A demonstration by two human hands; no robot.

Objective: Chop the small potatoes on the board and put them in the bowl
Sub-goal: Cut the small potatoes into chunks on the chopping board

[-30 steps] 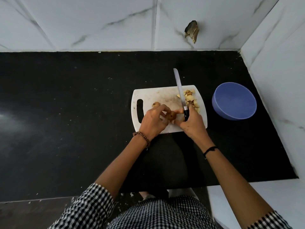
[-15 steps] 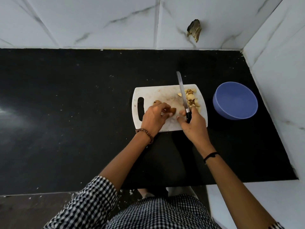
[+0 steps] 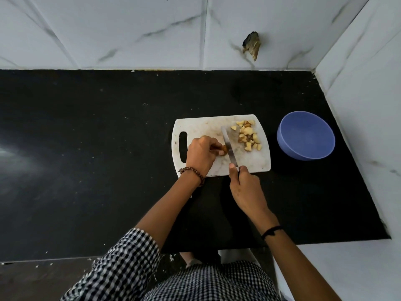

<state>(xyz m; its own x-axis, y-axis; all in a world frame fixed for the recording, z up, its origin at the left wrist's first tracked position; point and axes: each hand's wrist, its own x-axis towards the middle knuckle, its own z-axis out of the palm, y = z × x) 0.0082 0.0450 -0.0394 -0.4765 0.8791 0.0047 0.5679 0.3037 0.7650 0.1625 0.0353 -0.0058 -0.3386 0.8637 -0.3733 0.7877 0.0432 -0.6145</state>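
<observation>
At frame centre, on the white board (image 3: 199, 124), the left hand (image 3: 200, 154) pinches a small potato (image 3: 223, 150) against the knife (image 3: 229, 146) gripped by the right hand (image 3: 246, 189) — chopping is under way. Cut pieces (image 3: 247, 135) wait upper right; the blue bowl (image 3: 306, 135) looks empty — next, press down clear of fingertips.
</observation>
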